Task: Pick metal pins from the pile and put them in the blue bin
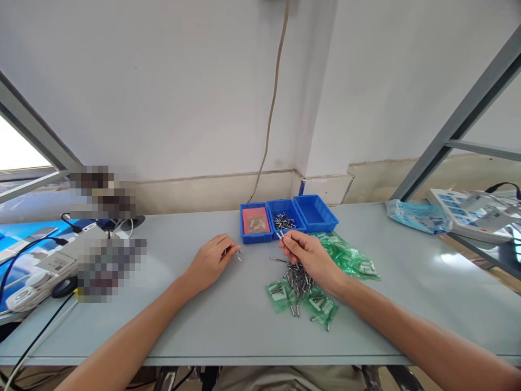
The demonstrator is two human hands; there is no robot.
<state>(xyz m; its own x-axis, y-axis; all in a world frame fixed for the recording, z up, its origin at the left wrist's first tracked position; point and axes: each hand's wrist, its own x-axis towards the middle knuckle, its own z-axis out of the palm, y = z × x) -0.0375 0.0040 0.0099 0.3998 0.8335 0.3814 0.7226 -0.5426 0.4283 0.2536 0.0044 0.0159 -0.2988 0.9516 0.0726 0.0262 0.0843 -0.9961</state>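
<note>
A grey table (228,331) stands against a pale wall (203,81), down which a beige cord (273,98) hangs. Three blue trays (257,238) sit in a row; the middle one contains metal pins (284,221). Two small green bags (280,296) lie in front; those in the green heap (350,256) behind cannot be counted, nor can the pins. The right hand (311,255) pinches what look like two pins above the loose pile (300,282). The left hand (212,259), well apart from that pile, grips a few pins at its fingertips.
</note>
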